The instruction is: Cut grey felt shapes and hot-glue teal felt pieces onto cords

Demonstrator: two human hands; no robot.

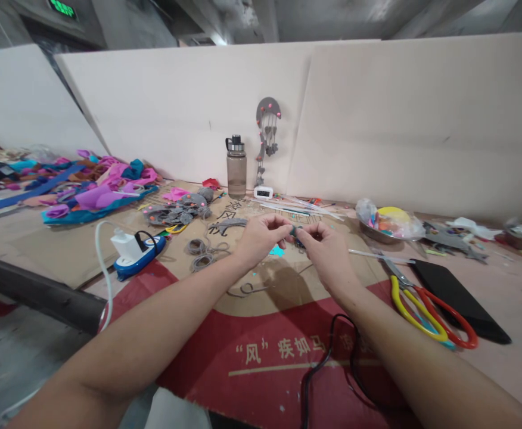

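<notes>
Both of my hands are raised a little over a red and brown cardboard sheet (261, 357) in the middle of the view. My left hand (261, 237) and my right hand (326, 247) meet fingertip to fingertip, each pinching a small dark grey piece (297, 231) held between them. What the piece is stays too small to tell. A thin grey cord (245, 290) lies on the cardboard just below my hands, and coils of grey cord (201, 253) lie to the left.
Two pairs of scissors, yellow (410, 304) and red (449, 319), lie at the right beside a black flat slab (460, 301). A water bottle (236, 167), a small clock (263, 192), a metal bowl (388, 225), a blue-white charger (138, 250) and felt scraps (100, 187) surround the sheet.
</notes>
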